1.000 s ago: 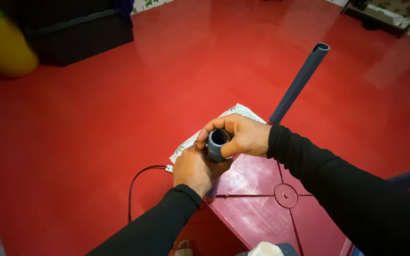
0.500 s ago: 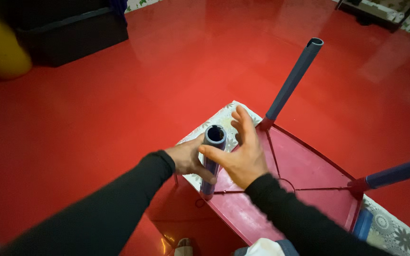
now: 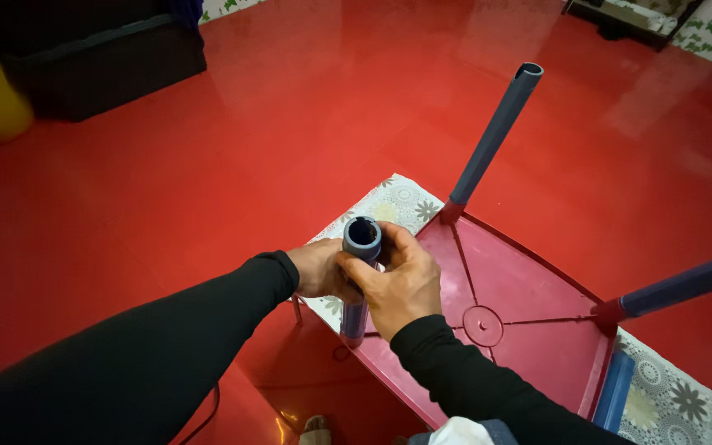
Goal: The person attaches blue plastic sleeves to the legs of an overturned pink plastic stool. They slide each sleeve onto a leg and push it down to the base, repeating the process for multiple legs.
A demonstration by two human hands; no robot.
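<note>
1. Both hands, the left hand (image 3: 316,270) and the right hand (image 3: 397,284), are closed around the blue leg (image 3: 358,272).
2. This leg stands upright in a corner of the upside-down red table (image 3: 529,330).
3. Two other legs (image 3: 494,136) already stand in their corners; the fourth corner is hidden.

Blue-grey tubular table leg (image 3: 357,280) — hollow, open end up, standing near upright at the near corner of an upturned maroon plastic table (image 3: 529,330). Lower end seated in the corner socket; top rim notched — middle hidden by fingers.
</note>
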